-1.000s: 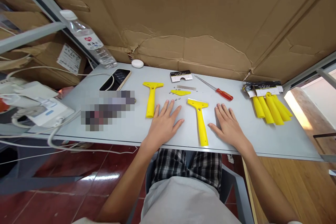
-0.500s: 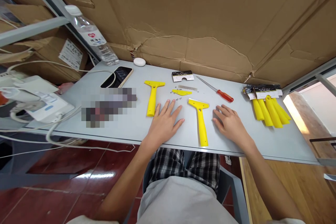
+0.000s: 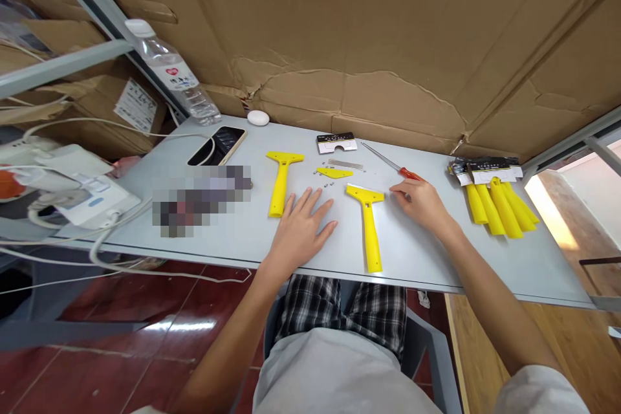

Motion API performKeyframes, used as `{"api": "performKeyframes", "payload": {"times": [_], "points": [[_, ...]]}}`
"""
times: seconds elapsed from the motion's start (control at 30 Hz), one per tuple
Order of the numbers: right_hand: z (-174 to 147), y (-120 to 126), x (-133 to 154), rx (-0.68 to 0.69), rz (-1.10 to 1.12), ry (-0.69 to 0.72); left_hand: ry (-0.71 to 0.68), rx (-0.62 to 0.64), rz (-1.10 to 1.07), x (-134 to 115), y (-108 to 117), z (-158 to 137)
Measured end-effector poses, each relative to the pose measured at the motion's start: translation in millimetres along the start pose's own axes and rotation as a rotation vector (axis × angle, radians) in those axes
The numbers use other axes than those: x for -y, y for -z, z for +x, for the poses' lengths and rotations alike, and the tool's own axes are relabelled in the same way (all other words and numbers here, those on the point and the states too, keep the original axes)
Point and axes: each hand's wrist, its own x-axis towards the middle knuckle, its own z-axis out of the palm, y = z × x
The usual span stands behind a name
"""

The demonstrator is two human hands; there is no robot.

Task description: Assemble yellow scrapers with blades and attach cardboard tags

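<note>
My left hand (image 3: pixel 301 226) lies flat on the table with its fingers spread, holding nothing. Near its fingertips is a yellow scraper (image 3: pixel 279 191). A second yellow scraper (image 3: pixel 370 233), with a blade along its head, lies between my hands. My right hand (image 3: pixel 418 200) is closed, thumb and fingertips together, just right of that scraper's head; what they pinch, if anything, cannot be made out. It partly covers the red handle of a screwdriver (image 3: pixel 388 160). Beyond my left hand are a yellow clamp plate (image 3: pixel 334 173), a thin metal blade (image 3: pixel 345 163) and several small screws (image 3: pixel 330 184).
A black-and-white card (image 3: pixel 336 141) lies at the back. More yellow scrapers (image 3: pixel 504 207) are bundled at the right. At the left are a phone (image 3: pixel 226 142), a water bottle (image 3: pixel 174 74), a white oval object (image 3: pixel 258 118) and a power strip (image 3: pixel 92 187) with cables.
My right hand has shifted slightly up and closed its fingers, now overlapping the screwdriver's handle. The left hand stays flat on the table. The view has tilted a little.
</note>
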Motion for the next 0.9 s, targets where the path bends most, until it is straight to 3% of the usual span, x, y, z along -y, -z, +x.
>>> {"api": "performKeyframes", "payload": {"times": [0.53,0.7,0.9], "points": [[93.8,-18.8,17.2,0.159,0.045,0.030,0.013,-0.010,-0.050,1.5,0.5,0.2],[98.5,-21.4,17.9,0.169,0.050,0.016,0.010,-0.002,-0.047,2.5,0.4,-0.4],[79.0,-12.6,15.5,0.128,0.110,0.025,0.007,-0.027,-0.063,3.4,-1.9,-0.8]]}}
